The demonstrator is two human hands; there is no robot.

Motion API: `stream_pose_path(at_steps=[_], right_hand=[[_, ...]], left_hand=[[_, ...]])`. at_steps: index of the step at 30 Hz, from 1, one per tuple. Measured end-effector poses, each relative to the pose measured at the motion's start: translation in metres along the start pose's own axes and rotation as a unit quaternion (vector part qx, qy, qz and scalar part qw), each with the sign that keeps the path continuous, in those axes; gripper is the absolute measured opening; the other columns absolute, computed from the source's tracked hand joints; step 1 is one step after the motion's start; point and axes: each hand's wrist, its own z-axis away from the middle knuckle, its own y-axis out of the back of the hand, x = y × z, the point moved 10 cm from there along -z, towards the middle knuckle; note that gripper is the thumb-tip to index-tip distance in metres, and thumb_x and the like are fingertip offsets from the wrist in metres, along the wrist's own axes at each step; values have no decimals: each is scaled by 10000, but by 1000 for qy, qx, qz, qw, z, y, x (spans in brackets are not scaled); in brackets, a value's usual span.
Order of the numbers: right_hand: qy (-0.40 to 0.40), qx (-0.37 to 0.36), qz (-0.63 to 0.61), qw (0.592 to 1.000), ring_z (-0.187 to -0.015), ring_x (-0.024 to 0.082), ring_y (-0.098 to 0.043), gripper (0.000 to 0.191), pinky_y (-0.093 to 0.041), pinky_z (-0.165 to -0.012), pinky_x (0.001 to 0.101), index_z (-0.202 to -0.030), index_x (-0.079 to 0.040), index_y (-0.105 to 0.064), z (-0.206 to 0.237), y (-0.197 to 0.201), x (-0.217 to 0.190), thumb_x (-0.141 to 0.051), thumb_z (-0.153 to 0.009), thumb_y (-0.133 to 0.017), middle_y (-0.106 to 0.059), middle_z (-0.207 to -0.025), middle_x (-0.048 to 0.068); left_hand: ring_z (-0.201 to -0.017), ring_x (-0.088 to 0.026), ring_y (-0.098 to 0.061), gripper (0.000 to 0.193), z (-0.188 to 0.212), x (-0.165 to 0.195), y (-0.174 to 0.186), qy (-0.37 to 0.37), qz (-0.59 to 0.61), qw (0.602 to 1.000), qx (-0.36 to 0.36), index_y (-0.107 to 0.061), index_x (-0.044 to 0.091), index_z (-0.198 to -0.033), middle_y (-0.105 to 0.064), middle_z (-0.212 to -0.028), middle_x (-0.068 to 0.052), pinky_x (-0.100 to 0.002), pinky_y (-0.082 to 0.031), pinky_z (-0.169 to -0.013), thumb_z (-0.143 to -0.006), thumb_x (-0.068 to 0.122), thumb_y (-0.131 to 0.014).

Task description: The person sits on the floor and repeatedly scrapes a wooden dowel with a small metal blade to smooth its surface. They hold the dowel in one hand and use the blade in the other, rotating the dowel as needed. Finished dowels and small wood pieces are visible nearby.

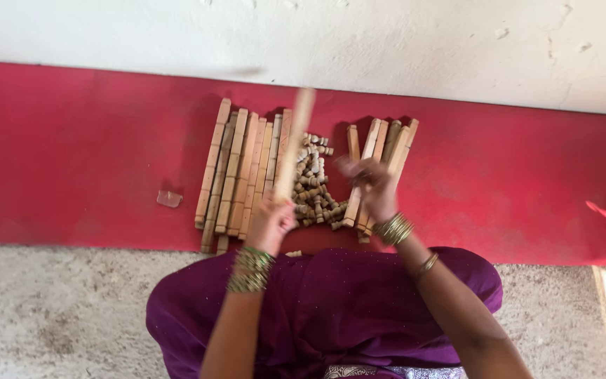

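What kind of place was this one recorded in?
Probably a home or small handicraft workspace on the floor: a red mat lies against a rough white wall, holding rows of wooden sticks and a heap of small pegs.

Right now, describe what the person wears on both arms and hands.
Both forearms are bare, with no sleeves in view. The left hand has a thick stack of green and gold bangles at the wrist. The right hand has a smaller stack of greenish gold bangles at the wrist, plus a single thin gold bangle further up the forearm. No gloves; rings cannot be made out.
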Motion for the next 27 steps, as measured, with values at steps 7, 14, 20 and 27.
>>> stream_pose_path(at_steps=[7, 14, 20, 27], right_hand=[[2, -253, 343, 905, -664, 156, -636, 175, -569, -547, 217, -1077, -137, -647, 7, -85, -71, -109, -910, -603, -686, -855, 45], [275, -38, 450, 849, -669, 124, -596, 220, -569, -485, 209, -1061, -198, -675, -97, -35, -70, -69, -893, -614, -654, -798, 33], [85, -232, 388, 888, -600, 112, -606, 130, -535, -455, 209, -1091, -60, -651, -1, -89, -64, -111, -1014, -558, -670, -836, 67], [305, -108, 413, 851, -755, 96, -627, 242, -579, -577, 214, -1173, -90, -652, -67, -58, -56, -81, -932, -631, -701, -998, 59]], left_hand=[[-638, -64, -463, 460, 40, 10, -84, -23, 21, 989, -142, -379, -54, -1254, -512, -875, -17, -194, -439, -550, -825, -45, -546], [-551, -40, -403, 582, 69, 32, -99, -40, 66, 987, -138, -364, 9, -1396, -497, -801, 13, -181, -368, -478, -828, 45, -487], [-534, -48, -403, 484, 46, 41, -72, -45, 16, 995, -88, -423, -56, -1333, -465, -710, 28, -189, -356, -465, -860, 38, -465], [-472, -33, -372, 612, 63, 44, -80, -70, 7, 994, -86, -390, -4, -1402, -474, -684, 38, -184, -323, -386, -795, 27, -465]])
